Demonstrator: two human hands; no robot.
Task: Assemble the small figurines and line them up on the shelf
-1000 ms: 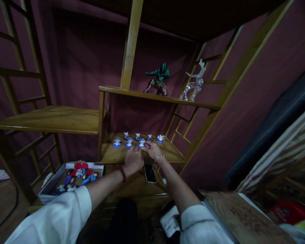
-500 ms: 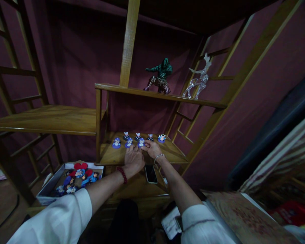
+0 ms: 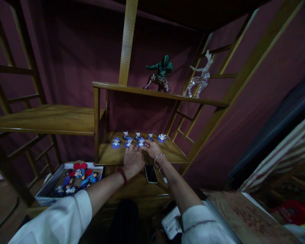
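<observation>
My right hand has its fingertips on the side of a small purple-based figurine, the rightmost in the front row on the lower shelf. Just left of it, my left hand lies low over the shelf's front, fingers stretched toward this figurine and the middle purple-based figurine; exactly what they touch is hard to make out. Another purple-based figurine stands at the left of that row. Behind are dark-based figurines, and a blue-and-white figurine on a purple base stands at the right.
A white box of jumbled figurines sits at lower left. A phone lies below the shelf's front edge. On the upper shelf stand a green crouching statue and a clear deer ornament. A wooden post bounds the compartment's left.
The view has shifted very slightly. Both hands stay at the front-row figurines, with no clear movement of any figurine.
</observation>
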